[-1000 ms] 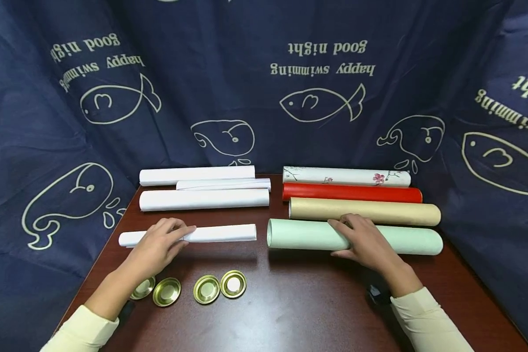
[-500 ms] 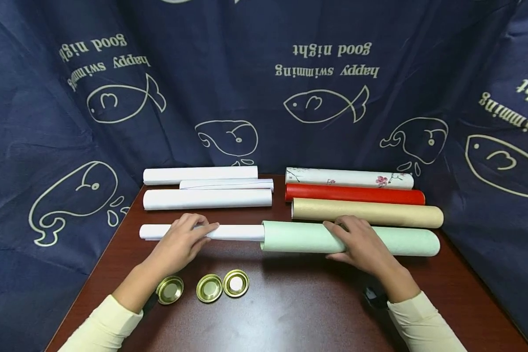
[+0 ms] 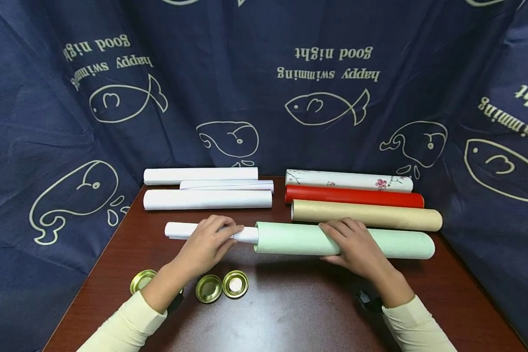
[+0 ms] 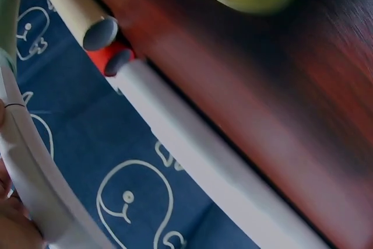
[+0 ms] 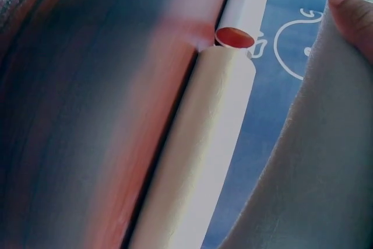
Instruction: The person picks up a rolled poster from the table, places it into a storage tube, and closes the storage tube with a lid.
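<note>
The left hand (image 3: 209,244) pinches a slim white paper roll (image 3: 180,230), its fingers curled over the top and its thumb on the near side, with little gap between them. The right end of that roll sits inside the open left mouth of a pale green tube (image 3: 290,238), while the rest lies outside, running level to the left past the hand. The right hand (image 3: 354,247) grips the green tube around its middle, fingers bent over the top and thumb along the near side, spread as wide as the tube's girth. Just behind the green tube lie a beige tube (image 3: 365,215), a red tube (image 3: 352,195) and a white tube with pink blossoms (image 3: 347,180), side by side on the dark red-brown table (image 3: 281,313). At the back left, three more white rolls (image 3: 207,199) lie roughly parallel. Nearer the person, two gold-coloured round caps (image 3: 235,284) sit side by side, and another gold cap (image 3: 143,281) is partly covered by the left forearm. A navy curtain (image 3: 229,63) printed with fish and whales hangs behind.
</note>
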`<state>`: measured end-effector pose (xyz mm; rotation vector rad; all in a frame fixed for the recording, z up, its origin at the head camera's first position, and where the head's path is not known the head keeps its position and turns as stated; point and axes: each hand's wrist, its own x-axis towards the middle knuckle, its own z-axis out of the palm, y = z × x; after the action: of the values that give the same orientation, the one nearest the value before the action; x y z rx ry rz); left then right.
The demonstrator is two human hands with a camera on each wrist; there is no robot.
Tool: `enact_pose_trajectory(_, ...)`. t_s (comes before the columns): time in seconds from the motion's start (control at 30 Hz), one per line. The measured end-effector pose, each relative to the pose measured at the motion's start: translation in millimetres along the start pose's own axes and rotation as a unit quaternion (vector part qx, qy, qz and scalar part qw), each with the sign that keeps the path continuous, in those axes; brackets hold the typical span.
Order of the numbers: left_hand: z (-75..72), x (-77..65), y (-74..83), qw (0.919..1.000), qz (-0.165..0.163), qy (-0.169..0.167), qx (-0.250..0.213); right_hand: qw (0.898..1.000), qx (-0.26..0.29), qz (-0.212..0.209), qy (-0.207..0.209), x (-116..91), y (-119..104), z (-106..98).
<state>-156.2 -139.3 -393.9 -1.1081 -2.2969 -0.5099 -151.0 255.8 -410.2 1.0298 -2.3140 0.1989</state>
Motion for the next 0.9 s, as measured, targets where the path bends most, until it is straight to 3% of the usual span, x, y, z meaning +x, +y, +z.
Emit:
enact_pose_trajectory(0.2, 7.4, 6.8, 10.0, 0.9997, 0.003, 0.013, -0.021, 1.000, 0.007, 0.009, -0.009, 0, -4, 3)
enact_pose_trajectory(0.43, 5.8, 10.4, 12.3, 0.9989, 0.015, -0.002, -0.044, 1.000, 0.013, 0.009, -0.013, -1, -4, 5)
enact_pose_trajectory(0.67, -19.9, -6.6, 6.5, 0.9999, -0.002, 0.008, 0.011, 1.000, 0.015, 0.013, -0.020, -2, -1, 4)
enact_pose_trajectory(0.9, -41.0, -33.0, -9.1, 0.9972, -0.052, -0.009, 0.053, 0.999, 0.022, 0.022, -0.014, -2, -1, 3)
